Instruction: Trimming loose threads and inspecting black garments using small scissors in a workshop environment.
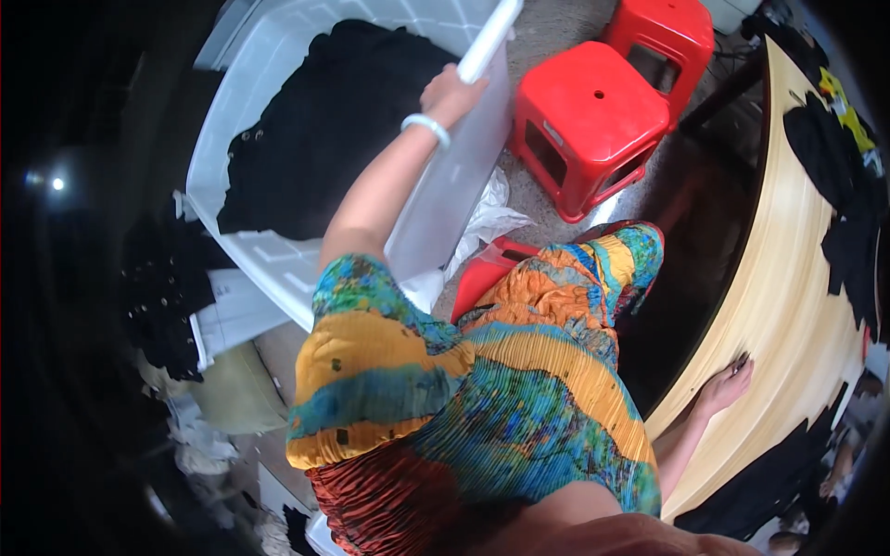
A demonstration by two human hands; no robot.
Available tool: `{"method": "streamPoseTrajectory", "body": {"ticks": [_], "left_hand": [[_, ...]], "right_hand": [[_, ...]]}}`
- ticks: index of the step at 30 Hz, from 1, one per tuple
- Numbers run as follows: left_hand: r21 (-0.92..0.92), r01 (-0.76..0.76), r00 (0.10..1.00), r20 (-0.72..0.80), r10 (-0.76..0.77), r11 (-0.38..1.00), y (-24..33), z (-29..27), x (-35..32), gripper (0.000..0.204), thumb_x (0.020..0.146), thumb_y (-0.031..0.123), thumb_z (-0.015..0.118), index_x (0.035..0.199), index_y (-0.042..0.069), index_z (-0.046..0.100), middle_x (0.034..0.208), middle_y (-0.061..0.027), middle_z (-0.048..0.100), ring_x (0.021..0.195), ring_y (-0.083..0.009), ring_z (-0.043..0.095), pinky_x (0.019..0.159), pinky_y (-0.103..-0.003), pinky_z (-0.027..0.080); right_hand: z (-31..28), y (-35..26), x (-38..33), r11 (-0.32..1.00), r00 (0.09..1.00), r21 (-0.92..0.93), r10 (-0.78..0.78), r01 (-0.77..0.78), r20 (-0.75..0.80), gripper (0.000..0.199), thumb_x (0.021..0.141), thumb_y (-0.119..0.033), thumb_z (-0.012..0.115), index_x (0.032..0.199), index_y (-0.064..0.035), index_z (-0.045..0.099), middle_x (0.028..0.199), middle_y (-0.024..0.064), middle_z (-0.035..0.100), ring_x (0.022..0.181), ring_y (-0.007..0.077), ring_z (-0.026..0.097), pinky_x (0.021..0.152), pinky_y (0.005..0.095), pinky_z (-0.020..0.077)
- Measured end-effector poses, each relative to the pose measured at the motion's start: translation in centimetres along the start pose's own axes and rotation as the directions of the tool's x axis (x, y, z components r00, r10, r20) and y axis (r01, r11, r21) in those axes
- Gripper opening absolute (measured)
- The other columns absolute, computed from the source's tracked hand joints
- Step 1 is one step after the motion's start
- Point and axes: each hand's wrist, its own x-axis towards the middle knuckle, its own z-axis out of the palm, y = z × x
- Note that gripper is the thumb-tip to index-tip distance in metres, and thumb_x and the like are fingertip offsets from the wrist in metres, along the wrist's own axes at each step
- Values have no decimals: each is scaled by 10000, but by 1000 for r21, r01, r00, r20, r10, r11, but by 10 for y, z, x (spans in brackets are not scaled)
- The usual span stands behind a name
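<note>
Left hand point(451, 97): I grip right rim of white plastic tub point(491, 42)
Black cloth point(338, 116): left of this hand
Right hand point(724, 385): pinches small dark object point(740, 362)

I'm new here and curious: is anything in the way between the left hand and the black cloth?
Nothing visible is. The left hand grips the rim of the white bin, and the black cloth lies uncovered inside it.
</note>
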Motion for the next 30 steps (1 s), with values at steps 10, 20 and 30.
{"method": "streamPoseTrajectory", "body": {"ticks": [10,20,30], "left_hand": [[-597,30,978,184,100,802,-73,-18,48,587,726,462,559,1056,-21,502,985,-182,544,913,-274,524,802,-331,410],[240,651,725,-479,-495,720,-387,-91,26,868,532,331,772,1182,87,251,1184,-209,304,1105,-370,314,834,-474,409],[62,725,659,-348,-666,685,-423,-90,36,557,733,401,543,1231,198,399,1304,-89,320,1193,-346,264,914,-497,306]], "right_hand": [[-3,7,0,970,999,243,-22,30,-35,322,865,-121,365,1096,83,458,1065,208,528,995,309,502,878,329,374],[2,34,14,993,999,122,-15,11,32,320,880,-135,356,1128,42,450,1105,178,515,1031,275,490,880,314,377],[15,35,14,999,999,9,30,-31,39,326,868,-153,343,1117,11,476,1084,156,533,1008,281,498,866,325,378]]}}
